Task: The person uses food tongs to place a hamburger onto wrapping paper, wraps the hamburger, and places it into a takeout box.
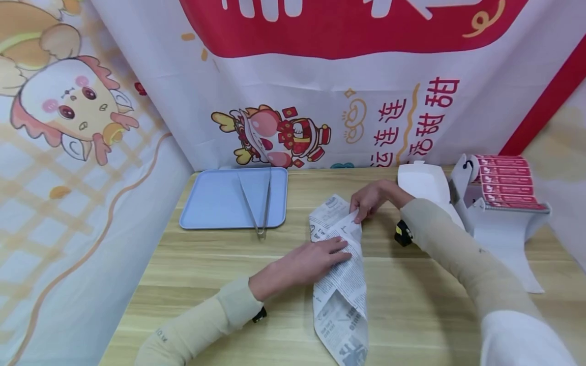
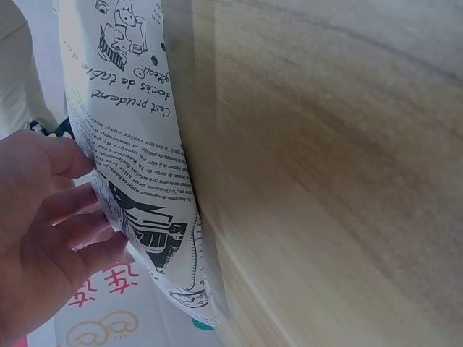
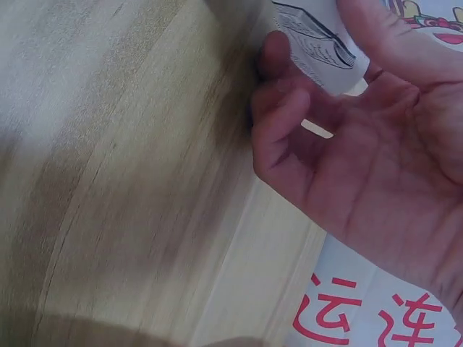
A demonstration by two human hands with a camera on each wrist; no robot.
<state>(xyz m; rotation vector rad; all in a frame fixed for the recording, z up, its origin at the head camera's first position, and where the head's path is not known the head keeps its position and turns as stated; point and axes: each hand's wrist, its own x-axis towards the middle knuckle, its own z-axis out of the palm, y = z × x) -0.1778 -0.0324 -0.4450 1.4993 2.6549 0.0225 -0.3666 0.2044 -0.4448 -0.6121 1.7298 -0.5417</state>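
A newsprint-patterned sheet of wrapping paper (image 1: 339, 325) lies folded into a long narrow shape on the wooden table, its near end opening into a pointed flap. My left hand (image 1: 318, 259) rests on the middle of the paper with its fingers extended. The left wrist view has that hand's thumb and fingers against the edge of the printed paper (image 2: 137, 101). At the far end, my right hand (image 1: 368, 199) pinches a corner of the sheet. In the right wrist view, the paper corner (image 3: 318, 50) sits between thumb and fingers. Whatever lies inside the folds is hidden.
A light blue tray (image 1: 210, 198) stands at the back left, with metal tongs (image 1: 263, 218) lying across its front edge. Behind my right forearm is a white box (image 1: 423, 183). Farther right stands a white dispenser (image 1: 499, 244) with a roll of red labels (image 1: 508, 178).
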